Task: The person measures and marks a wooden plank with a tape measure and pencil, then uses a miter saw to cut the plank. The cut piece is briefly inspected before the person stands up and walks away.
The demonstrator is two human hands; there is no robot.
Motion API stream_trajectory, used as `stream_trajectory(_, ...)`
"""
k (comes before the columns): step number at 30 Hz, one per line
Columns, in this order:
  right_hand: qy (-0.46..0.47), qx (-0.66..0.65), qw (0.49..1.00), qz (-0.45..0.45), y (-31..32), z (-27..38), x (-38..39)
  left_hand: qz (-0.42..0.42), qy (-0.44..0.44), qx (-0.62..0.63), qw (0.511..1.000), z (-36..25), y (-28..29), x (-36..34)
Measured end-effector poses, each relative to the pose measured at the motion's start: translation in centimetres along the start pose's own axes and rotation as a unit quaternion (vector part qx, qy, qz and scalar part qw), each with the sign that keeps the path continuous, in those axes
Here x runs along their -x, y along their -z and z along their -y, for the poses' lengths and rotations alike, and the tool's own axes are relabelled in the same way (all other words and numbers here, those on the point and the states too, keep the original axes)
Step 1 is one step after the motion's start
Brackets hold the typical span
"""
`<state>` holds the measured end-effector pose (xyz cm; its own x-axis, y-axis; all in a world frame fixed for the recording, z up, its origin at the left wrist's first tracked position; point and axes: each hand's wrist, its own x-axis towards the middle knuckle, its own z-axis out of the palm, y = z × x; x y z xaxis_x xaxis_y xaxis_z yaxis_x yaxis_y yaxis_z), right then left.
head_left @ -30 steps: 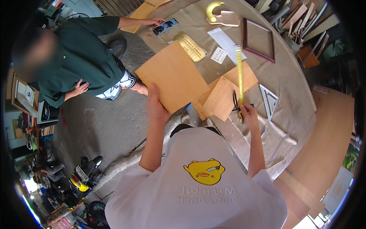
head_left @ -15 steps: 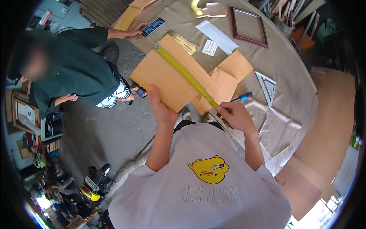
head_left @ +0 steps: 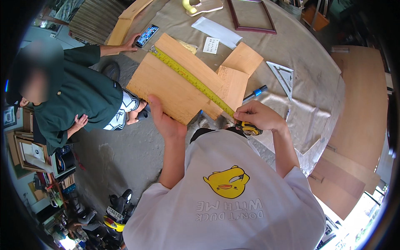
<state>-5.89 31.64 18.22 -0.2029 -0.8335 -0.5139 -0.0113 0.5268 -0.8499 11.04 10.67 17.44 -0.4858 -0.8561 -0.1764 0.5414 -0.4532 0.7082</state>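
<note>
Clamps one square wooden board (head_left: 156,89) in the left grip (head_left: 170,121), at eleven o'clock from the middle of the view. Pinches one yellow tape measure (head_left: 250,129) in the right grip (head_left: 261,116), at four o'clock from the board, with one blade drawn out toward ten o'clock across the wood. Has on one bench (head_left: 314,79), from the board, two smaller wooden pieces (head_left: 243,57) between two and three o'clock, one triangular square (head_left: 290,83) at three, one phone (head_left: 147,36) at eleven.
</note>
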Motion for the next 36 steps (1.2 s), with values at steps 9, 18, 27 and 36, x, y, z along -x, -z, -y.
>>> stream_trajectory(9,-0.015,-0.020,1.000,0.005,-0.1,-0.4,0.4,0.021,0.048,0.026,0.998,0.4,0.5,0.5)
stream_trajectory(18,0.019,-0.001,0.999,0.048,-4.1,0.8,-0.8,0.022,0.057,0.020,0.998,2.3,-0.6,0.1)
stream_trajectory(27,-0.018,0.008,0.993,0.113,-4.1,0.1,-0.9,-0.015,0.034,0.024,0.999,1.7,-1.3,-0.1)
stream_trajectory(36,-0.021,-0.020,0.991,0.133,-3.5,0.2,-1.3,-0.019,0.054,0.055,0.997,1.3,-2.0,-0.3)
